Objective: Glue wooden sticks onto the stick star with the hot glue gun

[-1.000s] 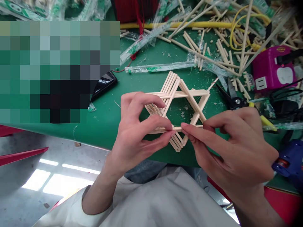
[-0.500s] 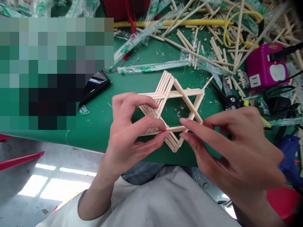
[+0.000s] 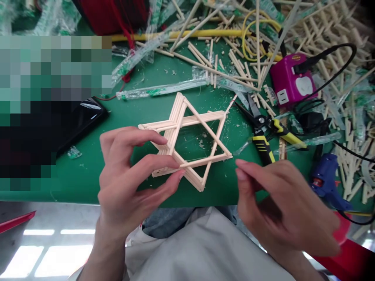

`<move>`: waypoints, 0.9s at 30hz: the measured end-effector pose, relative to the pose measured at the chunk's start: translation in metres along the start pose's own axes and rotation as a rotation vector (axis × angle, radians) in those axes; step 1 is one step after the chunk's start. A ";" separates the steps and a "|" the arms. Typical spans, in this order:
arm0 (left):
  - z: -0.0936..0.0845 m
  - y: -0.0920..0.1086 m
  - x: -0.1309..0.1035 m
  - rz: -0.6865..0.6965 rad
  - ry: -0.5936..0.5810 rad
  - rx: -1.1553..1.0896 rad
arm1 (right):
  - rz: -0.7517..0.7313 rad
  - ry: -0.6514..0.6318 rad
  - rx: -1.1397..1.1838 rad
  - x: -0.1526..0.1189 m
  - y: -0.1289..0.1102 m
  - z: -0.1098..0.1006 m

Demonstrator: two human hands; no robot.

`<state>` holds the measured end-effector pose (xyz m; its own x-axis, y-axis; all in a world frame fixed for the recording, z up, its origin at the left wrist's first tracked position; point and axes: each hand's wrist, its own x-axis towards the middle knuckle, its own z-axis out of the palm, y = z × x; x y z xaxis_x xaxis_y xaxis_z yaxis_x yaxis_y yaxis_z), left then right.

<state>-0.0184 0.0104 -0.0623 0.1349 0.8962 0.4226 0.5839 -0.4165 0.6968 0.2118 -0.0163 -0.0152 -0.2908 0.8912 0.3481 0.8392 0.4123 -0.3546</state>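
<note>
A six-pointed star of layered wooden sticks lies on the green table, in the middle of the head view. My left hand grips its lower left side, the thumb and index fingertip closed around the end of a stick. The star's left points are partly behind those fingers. Just off the star's right lower point, my right hand is apart from it, thumb and index pressed together in a pinch. Whatever may be between those fingertips is too small to make out. Black-and-yellow pliers lie open beyond the right hand.
A magenta power adapter with a black cable sits at the right, above a blue glue gun. Loose sticks and clear plastic sleeves litter the back. A black phone lies at the left, beside a blurred-out patch.
My right hand has drawn away from the star's lower stick towards the right, its fingertips now together. My left hand keeps its grip on the star. The whole view has shifted a little.
</note>
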 end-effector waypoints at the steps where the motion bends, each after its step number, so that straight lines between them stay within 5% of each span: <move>1: 0.000 0.000 0.000 0.005 -0.002 0.008 | 0.013 0.035 0.010 0.000 -0.004 0.006; 6: -0.001 -0.004 -0.001 0.036 -0.016 0.034 | -0.024 0.096 0.047 0.003 -0.009 0.022; 27: 0.000 -0.006 0.002 0.055 -0.024 0.038 | -0.063 0.133 0.039 0.008 -0.006 0.029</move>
<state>-0.0213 0.0151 -0.0656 0.1863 0.8755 0.4458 0.6048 -0.4598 0.6503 0.1912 -0.0058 -0.0356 -0.2768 0.8314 0.4818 0.8020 0.4760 -0.3607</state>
